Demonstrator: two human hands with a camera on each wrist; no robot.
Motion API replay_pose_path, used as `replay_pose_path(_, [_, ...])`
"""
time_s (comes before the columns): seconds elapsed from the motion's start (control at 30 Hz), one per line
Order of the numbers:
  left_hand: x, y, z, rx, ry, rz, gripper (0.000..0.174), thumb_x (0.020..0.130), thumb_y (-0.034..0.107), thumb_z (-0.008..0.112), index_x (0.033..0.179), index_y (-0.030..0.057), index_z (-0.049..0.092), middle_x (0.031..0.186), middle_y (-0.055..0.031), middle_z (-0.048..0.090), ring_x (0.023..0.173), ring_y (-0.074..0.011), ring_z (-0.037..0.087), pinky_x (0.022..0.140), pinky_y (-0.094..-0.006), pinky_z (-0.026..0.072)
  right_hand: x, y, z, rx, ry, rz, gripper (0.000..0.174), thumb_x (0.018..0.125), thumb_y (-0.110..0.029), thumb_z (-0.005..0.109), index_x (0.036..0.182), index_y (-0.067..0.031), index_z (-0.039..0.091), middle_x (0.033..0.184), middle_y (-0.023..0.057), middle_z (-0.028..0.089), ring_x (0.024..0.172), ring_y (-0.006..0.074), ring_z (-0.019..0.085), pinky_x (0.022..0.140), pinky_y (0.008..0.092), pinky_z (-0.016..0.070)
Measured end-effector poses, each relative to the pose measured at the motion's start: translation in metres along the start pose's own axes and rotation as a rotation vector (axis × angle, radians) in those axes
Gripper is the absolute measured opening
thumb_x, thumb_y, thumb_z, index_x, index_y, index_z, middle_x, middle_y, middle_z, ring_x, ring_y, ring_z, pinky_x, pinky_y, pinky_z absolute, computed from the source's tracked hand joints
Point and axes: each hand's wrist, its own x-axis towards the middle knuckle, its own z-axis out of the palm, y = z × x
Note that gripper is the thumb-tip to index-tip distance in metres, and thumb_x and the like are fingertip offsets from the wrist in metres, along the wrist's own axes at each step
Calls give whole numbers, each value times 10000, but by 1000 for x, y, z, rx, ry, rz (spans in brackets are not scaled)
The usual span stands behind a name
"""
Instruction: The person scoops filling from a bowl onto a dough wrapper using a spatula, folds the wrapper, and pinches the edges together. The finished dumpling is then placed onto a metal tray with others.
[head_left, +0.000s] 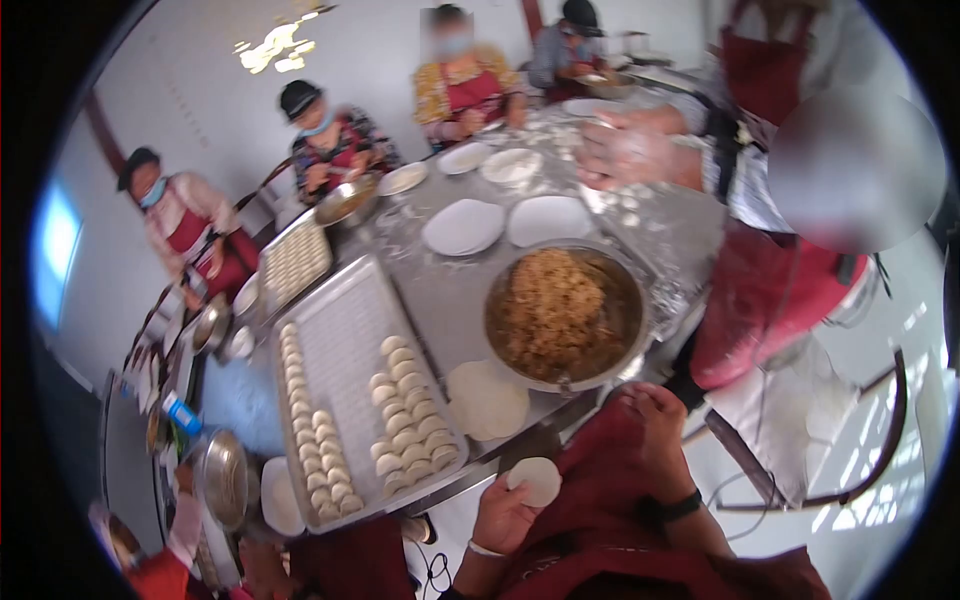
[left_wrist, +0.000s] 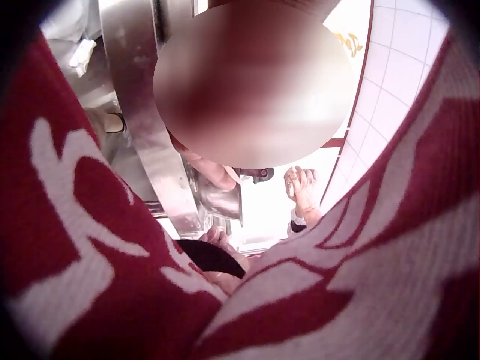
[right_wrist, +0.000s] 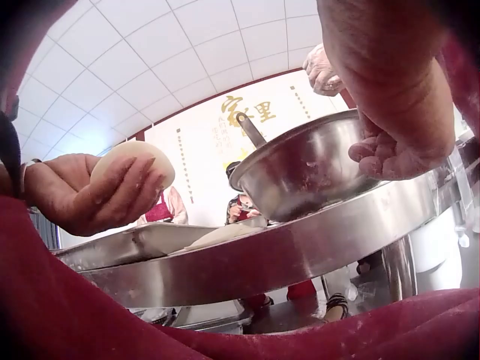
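Communal food workroom, aproned people (head_left: 475, 95), steel table (head_left: 438, 310), tray (head_left: 345, 300) of dumplings (head_left: 405, 405), bowl (head_left: 630, 315) of filling (head_left: 555, 300)

The left hand (head_left: 502, 520) is holding a round dough wrapper (head_left: 538, 481); the right hand (head_left: 661, 418) is hovering near a metal bowl (head_left: 630, 305) of brown filling (head_left: 553, 300); dumplings (head_left: 412, 420) are lying in rows on a tray (head_left: 345, 310); a larger dough sheet (head_left: 487, 402) is resting between tray and bowl; people in aprons (head_left: 475, 95) are working around the counter (head_left: 440, 300).
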Motion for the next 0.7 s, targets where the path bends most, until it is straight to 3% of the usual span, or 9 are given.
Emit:
replay_pose_path(0.2, [3, -2, 3, -13, 38, 7, 361, 952, 51, 536, 1287, -79, 496, 1290, -213, 571, 1223, -359, 550, 1066, -456, 434, -2, -10, 1, -40, 29, 2, 191, 949, -49, 534, 1058, 68, 639, 981, 131, 693, 834, 197, 686, 787, 306, 581])
replay_pose_path(0.37, [5, 2, 2, 7, -3, 22, 343, 936, 34, 541, 1265, -61, 525, 1246, -208, 604, 1184, -387, 574, 1056, -483, 446, -6, -4, 1, -19, 14, -14, 229, 959, -120, 585, 1083, 64, 641, 972, 121, 691, 849, 183, 681, 794, 301, 568])
replay_pose_path(0.7, [3, 2, 23, -2, -10, 5, 289, 935, -23, 509, 1219, -56, 546, 1240, -244, 584, 1184, -414, 561, 1037, -510, 475, -13, -21, -2, -53, -7, -36, 236, 981, -87, 518, 1122, 75, 615, 1035, 134, 694, 891, 186, 682, 819, 301, 560])
